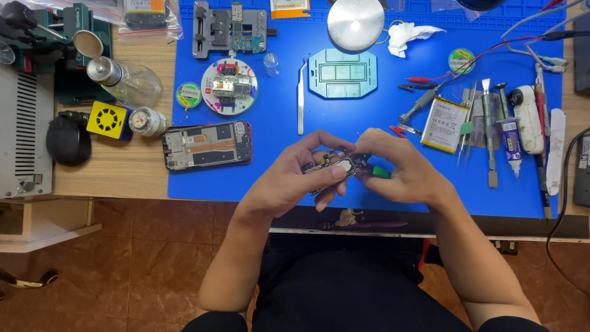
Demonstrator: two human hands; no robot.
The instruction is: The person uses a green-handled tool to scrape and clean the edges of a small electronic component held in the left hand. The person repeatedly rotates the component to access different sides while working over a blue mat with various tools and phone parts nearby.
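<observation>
Opened phone (207, 145), tweezers (301, 98), battery (444, 125) (perhaps swollen) on blue mat (381, 74).

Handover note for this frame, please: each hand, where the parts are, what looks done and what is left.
Left hand holds a small circuit board above the blue mat.
Right hand grips a green-handled tool at the board.
Opened phone lies on the mat's left edge, battery to the right, tweezers in the middle.
Done: phone open, board out.
Left: board and battery not yet back in.
</observation>
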